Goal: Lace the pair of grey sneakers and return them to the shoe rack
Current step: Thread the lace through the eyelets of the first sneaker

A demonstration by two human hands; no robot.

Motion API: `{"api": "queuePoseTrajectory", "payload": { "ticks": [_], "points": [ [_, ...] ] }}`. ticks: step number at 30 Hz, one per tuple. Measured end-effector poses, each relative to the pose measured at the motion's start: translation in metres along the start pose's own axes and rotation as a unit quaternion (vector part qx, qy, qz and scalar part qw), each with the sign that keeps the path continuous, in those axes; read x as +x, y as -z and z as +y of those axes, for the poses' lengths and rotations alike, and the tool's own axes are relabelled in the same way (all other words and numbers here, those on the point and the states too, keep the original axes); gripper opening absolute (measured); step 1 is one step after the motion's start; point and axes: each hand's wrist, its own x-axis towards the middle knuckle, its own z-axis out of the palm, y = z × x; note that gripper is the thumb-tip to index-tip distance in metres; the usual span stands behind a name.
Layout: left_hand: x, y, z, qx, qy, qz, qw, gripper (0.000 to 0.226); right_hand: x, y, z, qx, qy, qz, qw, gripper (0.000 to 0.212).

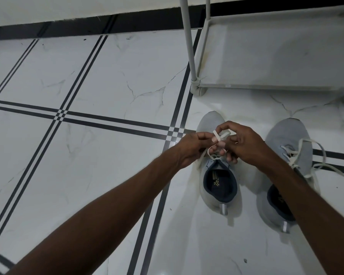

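Two grey sneakers stand side by side on the tiled floor, toes pointing away from me. Over the left sneaker (pixel 219 187), my left hand (pixel 191 147) and my right hand (pixel 244 143) each pinch part of its white lace (pixel 218 136), crossing the ends above the tongue. The right sneaker (pixel 290 143) has a white lace (pixel 306 155) threaded through it, with loose loops and ends trailing to the right on the floor. My right forearm covers its heel side.
A light grey shoe rack (pixel 276 56) stands just beyond the sneakers at the upper right, its lowest shelf bare and a front post (pixel 189 42) rising at its left corner. White marble floor tiles with black stripes stretch to the left. A dark skirting runs along the far wall.
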Motion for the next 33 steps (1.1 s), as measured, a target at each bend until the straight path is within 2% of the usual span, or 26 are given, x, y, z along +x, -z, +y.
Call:
{"api": "queuePoseTrajectory", "payload": {
  "ticks": [5, 8, 11, 13, 15, 17, 20, 21, 23, 25, 28, 30, 33],
  "points": [
    [-0.010, -0.005, 0.006, 0.013, 0.042, -0.063, 0.997, 0.022, 0.001, 0.005, 0.007, 0.039, -0.007, -0.019, 0.999, 0.017],
    [-0.009, -0.009, 0.005, 0.041, 0.036, -0.040, 0.998, 0.018, 0.004, 0.007, 0.019, 0.117, -0.042, -0.043, 0.991, 0.021],
    [-0.009, -0.014, 0.008, 0.029, 0.035, -0.043, 0.998, 0.016, 0.007, 0.008, 0.029, 0.192, -0.078, -0.038, 0.978, 0.014],
    [-0.012, -0.012, 0.011, 0.081, 0.016, -0.056, 0.995, 0.017, 0.009, 0.009, 0.032, 0.212, -0.107, -0.035, 0.971, 0.009],
    [-0.014, -0.009, 0.016, 0.190, -0.027, -0.053, 0.980, 0.017, 0.013, 0.008, 0.032, 0.219, -0.148, -0.033, 0.964, 0.015],
    [-0.014, -0.006, 0.022, 0.329, -0.095, -0.027, 0.939, 0.018, 0.018, 0.005, 0.030, 0.209, -0.177, -0.033, 0.961, 0.017],
    [-0.017, -0.007, 0.021, 0.526, -0.223, 0.050, 0.819, 0.003, 0.021, 0.002, 0.025, 0.174, -0.199, -0.048, 0.963, 0.021],
    [-0.021, -0.011, 0.018, 0.552, -0.262, 0.074, 0.788, 0.003, 0.021, 0.002, 0.022, 0.163, -0.204, -0.062, 0.963, 0.025],
    [-0.027, -0.016, 0.008, 0.558, -0.304, 0.116, 0.763, 0.005, 0.019, 0.003, 0.018, 0.138, -0.208, -0.096, 0.964, 0.033],
    [-0.029, -0.016, -0.003, 0.527, -0.314, 0.153, 0.775, 0.006, 0.019, 0.006, 0.017, 0.109, -0.204, -0.108, 0.967, 0.033],
    [-0.030, -0.016, -0.014, 0.403, -0.291, 0.183, 0.848, 0.009, 0.017, 0.009, 0.013, 0.057, -0.168, -0.071, 0.981, 0.024],
    [-0.036, -0.020, -0.018, 0.327, -0.270, 0.193, 0.885, 0.010, 0.013, 0.007, 0.007, -0.033, -0.114, -0.035, 0.992, 0.014],
    [-0.045, -0.015, -0.020, 0.281, -0.227, 0.215, 0.908, 0.013, 0.009, 0.009, 0.006, -0.189, -0.028, 0.019, 0.981, 0.009]
  ]
}}
